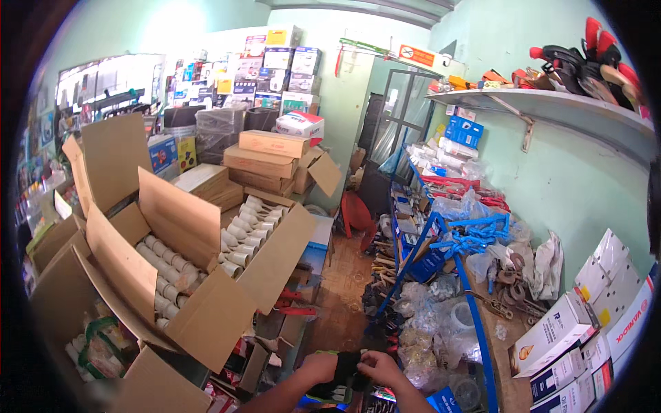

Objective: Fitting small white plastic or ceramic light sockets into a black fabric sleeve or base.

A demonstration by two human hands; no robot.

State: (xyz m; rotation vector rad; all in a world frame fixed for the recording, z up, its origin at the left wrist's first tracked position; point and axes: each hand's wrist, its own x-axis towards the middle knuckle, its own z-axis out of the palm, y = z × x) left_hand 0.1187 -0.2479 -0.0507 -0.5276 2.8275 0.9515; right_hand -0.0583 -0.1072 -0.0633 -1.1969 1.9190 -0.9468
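Note:
Low in the middle of the head view, my two hands meet at a dark, cloth-like black thing (345,368). My left hand (319,367) comes in from the left, and its fingers are hidden by the black material; whether it wears or holds it I cannot tell. From the other side, my right hand (376,366) pinches the edge of the black thing with bent fingers. Just beneath them shows a small green-edged item (339,394) with pale pieces, partly covered by my hands.
Open cardboard boxes (237,313) of white pipe fittings (241,234) stand at left. A blue-framed shelf (482,330) with bagged parts runs along the right, with blue clamps (475,234) on it. Between them lies a narrow tiled aisle (341,303), a red rounded object (356,212) at its far end.

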